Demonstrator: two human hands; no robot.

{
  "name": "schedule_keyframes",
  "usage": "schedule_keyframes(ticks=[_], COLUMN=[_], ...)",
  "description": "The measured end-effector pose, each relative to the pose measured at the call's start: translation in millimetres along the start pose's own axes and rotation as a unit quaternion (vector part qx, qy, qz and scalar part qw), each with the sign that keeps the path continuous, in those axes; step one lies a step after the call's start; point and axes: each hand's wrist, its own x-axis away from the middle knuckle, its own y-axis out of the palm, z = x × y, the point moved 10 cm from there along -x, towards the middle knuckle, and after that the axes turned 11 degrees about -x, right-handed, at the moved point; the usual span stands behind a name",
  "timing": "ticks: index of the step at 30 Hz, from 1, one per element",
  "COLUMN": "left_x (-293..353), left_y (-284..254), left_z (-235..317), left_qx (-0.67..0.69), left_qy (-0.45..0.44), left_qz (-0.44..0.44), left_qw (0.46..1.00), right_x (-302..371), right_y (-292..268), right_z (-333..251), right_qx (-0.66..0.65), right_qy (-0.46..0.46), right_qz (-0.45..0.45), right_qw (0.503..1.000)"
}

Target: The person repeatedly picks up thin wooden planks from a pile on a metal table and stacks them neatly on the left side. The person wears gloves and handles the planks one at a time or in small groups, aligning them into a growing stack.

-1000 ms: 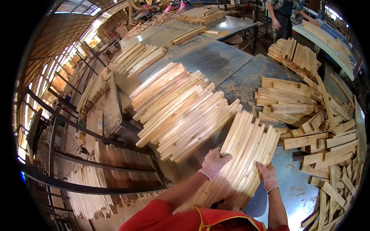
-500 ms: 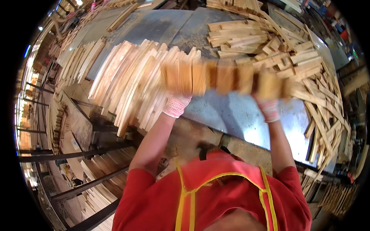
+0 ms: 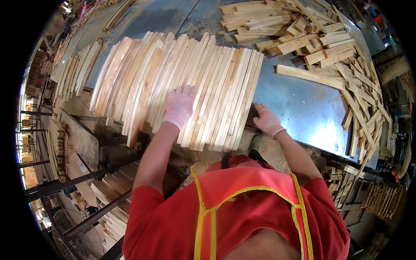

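Note:
A long row of pale wooden strips (image 3: 225, 93) lies side by side on the grey metal table, their near ends jutting past its front edge. My left hand (image 3: 180, 104), in a pale glove, rests flat on top of the strips near the middle of the row, fingers stretched out. Just right of the last strip is my gloved right hand (image 3: 267, 120), over the table's front edge. Its fingers point toward the row, slightly bent and apart, with nothing visible in them. Whether its fingertips touch the last strip is hard to tell.
Loose wooden pieces (image 3: 318, 50) lie in a jumbled heap at the back right and down the right side. One single strip (image 3: 310, 77) sticks out leftward over the metal tabletop (image 3: 299, 104). Dark metal rails (image 3: 86, 177) and stacked boards (image 3: 112, 188) stand at lower left.
The bundle of strips that both hands held up, blurred, now lies at the right end of the row. Both hands have let go; the left rests on the strips, the right has moved left and lower.

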Motion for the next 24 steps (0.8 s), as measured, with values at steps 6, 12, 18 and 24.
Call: schedule_keyframes(ticks=[6, 12, 18, 24], left_x=[42, 61, 199, 278], left_y=[-112, -113, 15, 111], left_z=[164, 185, 107, 166], left_qx=[0.280, 0.334, 0.516, 0.696], left_qy=[0.098, -0.001, -0.450, -0.569], left_qz=[0.092, 0.141, 0.059, -0.025], left_qw=[0.951, 0.932, 0.727, 0.436], right_x=[-55, -131, -133, -120], right_y=[-149, -208, -230, -165], right_z=[94, 197, 172, 187], right_qx=[0.106, 0.381, 0.176, -0.396], right_qy=[0.035, 0.081, -0.001, 0.128], right_qz=[0.158, 0.079, -0.044, -0.049], right_qw=[0.981, 0.917, 0.983, 0.908])
